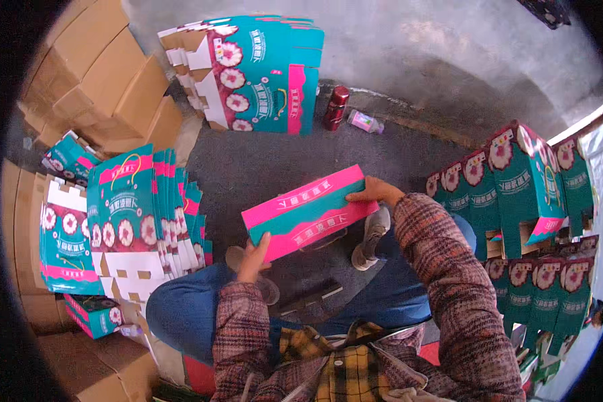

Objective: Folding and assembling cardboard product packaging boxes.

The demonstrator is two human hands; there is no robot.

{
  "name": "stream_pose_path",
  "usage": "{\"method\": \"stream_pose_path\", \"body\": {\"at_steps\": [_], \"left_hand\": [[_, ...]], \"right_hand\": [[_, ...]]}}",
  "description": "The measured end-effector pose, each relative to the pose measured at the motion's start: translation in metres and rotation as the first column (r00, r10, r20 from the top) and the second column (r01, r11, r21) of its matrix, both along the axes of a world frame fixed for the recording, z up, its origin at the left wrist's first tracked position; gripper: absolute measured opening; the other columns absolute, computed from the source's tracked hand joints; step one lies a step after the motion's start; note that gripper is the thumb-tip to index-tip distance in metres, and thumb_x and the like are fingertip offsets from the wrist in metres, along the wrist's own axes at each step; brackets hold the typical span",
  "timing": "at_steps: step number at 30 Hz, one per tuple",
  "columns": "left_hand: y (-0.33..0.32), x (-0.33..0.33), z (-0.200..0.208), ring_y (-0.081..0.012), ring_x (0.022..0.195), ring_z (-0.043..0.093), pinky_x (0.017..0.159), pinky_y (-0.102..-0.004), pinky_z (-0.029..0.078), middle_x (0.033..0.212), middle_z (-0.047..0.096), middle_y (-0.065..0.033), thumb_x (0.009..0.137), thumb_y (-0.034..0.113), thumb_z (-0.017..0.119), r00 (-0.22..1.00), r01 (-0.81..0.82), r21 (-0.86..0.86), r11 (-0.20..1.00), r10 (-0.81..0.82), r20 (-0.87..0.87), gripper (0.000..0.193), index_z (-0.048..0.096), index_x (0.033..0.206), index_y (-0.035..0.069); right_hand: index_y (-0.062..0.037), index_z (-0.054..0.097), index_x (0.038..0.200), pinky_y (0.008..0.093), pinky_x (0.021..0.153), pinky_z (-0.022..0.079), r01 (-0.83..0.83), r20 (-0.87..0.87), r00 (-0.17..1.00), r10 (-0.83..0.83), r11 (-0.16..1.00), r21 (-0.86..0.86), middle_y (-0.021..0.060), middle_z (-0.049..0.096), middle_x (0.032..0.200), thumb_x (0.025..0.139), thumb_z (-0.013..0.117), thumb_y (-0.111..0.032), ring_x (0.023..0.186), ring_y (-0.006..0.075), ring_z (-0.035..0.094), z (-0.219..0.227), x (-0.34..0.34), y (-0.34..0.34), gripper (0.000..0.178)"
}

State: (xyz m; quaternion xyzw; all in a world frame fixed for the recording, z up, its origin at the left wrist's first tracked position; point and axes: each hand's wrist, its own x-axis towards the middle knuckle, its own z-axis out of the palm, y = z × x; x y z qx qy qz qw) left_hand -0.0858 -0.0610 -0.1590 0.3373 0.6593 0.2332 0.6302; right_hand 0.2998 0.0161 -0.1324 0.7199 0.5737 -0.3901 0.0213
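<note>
A teal and pink cardboard gift box point(313, 209) is held out in front of my lap, tilted so its right end lies farther away. My left hand point(251, 260) grips its near left corner, thumb on the pink side and the other fingers mostly hidden. The far right end is in my right hand point(376, 191), with fingers over the edge. The long teal face with pink bands on both sides is turned up toward me; the underside is hidden.
Flat printed cartons point(124, 194) stand stacked at my left, and more flat cartons point(268, 80) lean on the far wall. Brown cardboard boxes point(107, 74) pile up behind. A red flask point(336, 107) and plastic bottle point(366, 122) are beyond. Folded boxes point(516, 181) line the right.
</note>
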Motion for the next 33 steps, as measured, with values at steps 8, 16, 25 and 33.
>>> {"method": "stream_pose_path", "body": {"at_steps": [8, 16, 25, 33], "left_hand": [[0.014, 0.011, 0.033, -0.0212, 0.111, 0.053, 0.09, -0.0366, 0.045, 0.125, 0.053, -0.0081, 0.092, 0.037, 0.058, 0.983, 0.015, 0.147, 0.989, -0.041, 0.177, 0.057, 0.041, 0.136, 0.006], [0.001, 0.133, 0.162, -0.0167, 0.103, 0.054, 0.092, -0.0325, 0.042, 0.116, 0.056, -0.0085, 0.085, 0.006, 0.064, 0.91, 0.152, 0.807, 0.571, -0.399, 0.111, 0.038, 0.051, 0.12, -0.001], [-0.066, 0.374, 0.251, -0.044, 0.135, 0.025, 0.112, -0.0462, 0.023, 0.145, 0.022, -0.0306, 0.079, 0.018, 0.072, 0.722, 0.161, 0.986, -0.047, -0.676, -0.15, 0.088, 0.016, 0.143, -0.005], [-0.121, 0.454, 0.272, -0.0482, 0.128, 0.032, 0.106, -0.0469, 0.031, 0.141, 0.024, -0.0327, 0.07, 0.011, 0.075, 0.691, 0.231, 0.965, -0.128, -0.677, -0.255, 0.097, 0.014, 0.145, -0.001]], "right_hand": [[0.0013, 0.052, 0.121, 0.0445, 0.086, 0.046, -0.045, 0.087, 0.996, 0.006, 0.892, 0.449, 0.0263, 0.061, 0.11, 0.068, 0.075, -0.052, 0.102, 0.0401, 0.059, 0.096, 0.003, -0.008, 0.079], [-0.0009, 0.046, 0.128, 0.0389, 0.087, 0.047, 0.152, -0.069, 0.957, -0.283, 0.283, 0.947, 0.0181, 0.06, 0.114, 0.069, 0.082, -0.024, 0.104, 0.0319, 0.059, 0.279, 0.079, -0.2, 0.073], [-0.0009, 0.03, 0.141, 0.0335, 0.101, 0.038, 0.514, -0.493, 0.783, -0.379, -0.053, 0.856, 0.0104, 0.048, 0.132, 0.089, 0.059, -0.008, 0.12, 0.0204, 0.047, 0.286, 0.269, -0.39, 0.06], [-0.0007, 0.045, 0.134, 0.041, 0.107, 0.031, -0.283, 0.231, 0.421, -0.877, 0.115, 0.952, 0.0204, 0.043, 0.139, 0.087, 0.06, -0.013, 0.128, 0.0335, 0.04, 0.329, 0.207, -0.374, 0.05]]}}
